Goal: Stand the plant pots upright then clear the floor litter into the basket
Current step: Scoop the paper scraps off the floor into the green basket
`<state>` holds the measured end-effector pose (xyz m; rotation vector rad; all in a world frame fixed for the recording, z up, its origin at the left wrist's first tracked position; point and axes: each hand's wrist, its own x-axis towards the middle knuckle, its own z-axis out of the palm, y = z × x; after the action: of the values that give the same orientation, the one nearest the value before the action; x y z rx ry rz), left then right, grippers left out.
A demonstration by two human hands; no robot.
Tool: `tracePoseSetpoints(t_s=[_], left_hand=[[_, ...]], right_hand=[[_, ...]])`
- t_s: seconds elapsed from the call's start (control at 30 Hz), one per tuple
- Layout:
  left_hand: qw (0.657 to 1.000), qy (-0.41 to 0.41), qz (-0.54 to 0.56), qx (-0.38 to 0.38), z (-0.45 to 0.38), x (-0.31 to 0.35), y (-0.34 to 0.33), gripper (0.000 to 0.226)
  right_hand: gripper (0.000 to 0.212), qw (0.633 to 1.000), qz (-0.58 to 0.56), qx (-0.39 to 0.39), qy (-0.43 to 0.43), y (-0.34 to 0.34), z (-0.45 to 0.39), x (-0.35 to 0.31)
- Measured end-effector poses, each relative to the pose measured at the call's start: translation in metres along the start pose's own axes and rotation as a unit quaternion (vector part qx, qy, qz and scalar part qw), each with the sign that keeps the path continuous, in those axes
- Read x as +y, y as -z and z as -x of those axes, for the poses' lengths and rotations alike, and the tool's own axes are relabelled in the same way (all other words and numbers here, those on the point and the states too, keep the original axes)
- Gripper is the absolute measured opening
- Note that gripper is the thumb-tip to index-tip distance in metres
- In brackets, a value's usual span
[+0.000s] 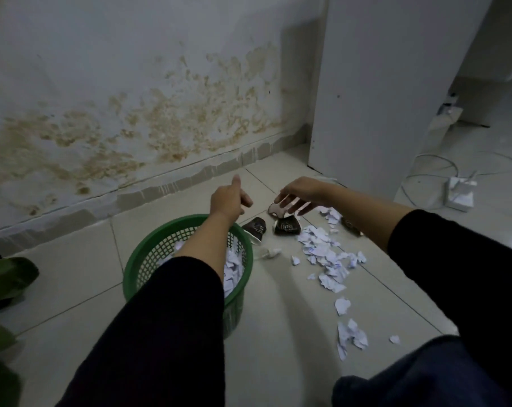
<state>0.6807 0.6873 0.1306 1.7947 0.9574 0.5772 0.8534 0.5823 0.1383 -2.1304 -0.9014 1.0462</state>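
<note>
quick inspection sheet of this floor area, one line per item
surface: pale tiled floor, torn paper scraps scattered right of the basket
job's things: green basket upright, already holding paper; two crushed dark cups lying beyond it; plant leaves at left edge, pots not visible
clutter: small crumpled white piece beside the basket
grippers: left hand above the basket's far rim, fingers loosely curled, holding nothing; right hand fingers gripping a pale crushed cup
cables: white cables running to a white box on the floor at right
surroundings: stained wall; white cabinet
</note>
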Motion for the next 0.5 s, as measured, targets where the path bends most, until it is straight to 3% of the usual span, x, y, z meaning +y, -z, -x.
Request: tracePoseSetpoints(t_s=[0.17, 0.27, 0.4, 0.5], left_hand=[[0.995, 0.033, 0.042, -0.089, 0.017, 0.004, -0.067, 0.055], [0.973, 0.092, 0.002, -0.213, 0.042, -0.007, -0.109, 0.053], [0.915, 0.207, -0.049, -0.343, 0.087, -0.055, -0.170, 0.063], [0.824, 0.319, -0.101, -0.457, 0.124, -0.094, -0.202, 0.071]], right_hand=[[0.038, 0.999, -0.010, 0.045, -0.026, 0.029, 0.019, 0.069], [0.041, 0.997, -0.031, 0.048, -0.059, 0.030, 0.039, 0.134], [0.049, 0.976, -0.045, -0.043, -0.210, 0.023, 0.078, 0.240], [0.059, 0.952, -0.052, -0.065, -0.295, 0.011, 0.111, 0.307]])
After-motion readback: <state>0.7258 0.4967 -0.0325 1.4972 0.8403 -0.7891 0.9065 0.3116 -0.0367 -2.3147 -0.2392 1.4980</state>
